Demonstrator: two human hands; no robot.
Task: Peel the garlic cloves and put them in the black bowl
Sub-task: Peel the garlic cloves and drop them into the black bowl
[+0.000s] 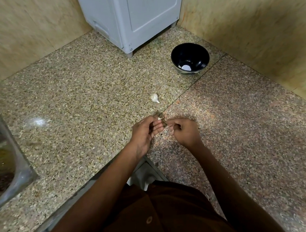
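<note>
1. Left hand (pixel 146 133) raised just above the speckled stone bench (pixel 76 96), fingers curled, grip pinching a small pale garlic clove (pixel 159 118) at the fingertips.
2. Right hand (pixel 186 131) alongside, touching the left at the fingertips, fingers bent inward and grip closed on the same clove's far end; loose papery skin hard to make out in the blur between the two hands.
3. Black bowl (pixel 190 57) upright on the bench, well beyond the hands and off to the right, near the corner where the beige walls meet; white patches low on its inner wall, too unclear to identify.
4. Garlic bulb (pixel 154 98) lying on its side on the bench, between the hands and the black bowl, nearer the hands, pointed tip aimed back at the right hand.
5. Small flakes of skin (pixel 153 110) scattered on the bench between the bulb and the hands.
6. Grey plastic appliance (pixel 132 16) standing at the back of the bench, left of the black bowl and just beside it.
7. Steel sink (pixel 2 158) set into the bench far to the left of the bowl, at the frame's edge.
8. Brown buttoned shirt (pixel 157 217) filling the foreground, below the hands.
</note>
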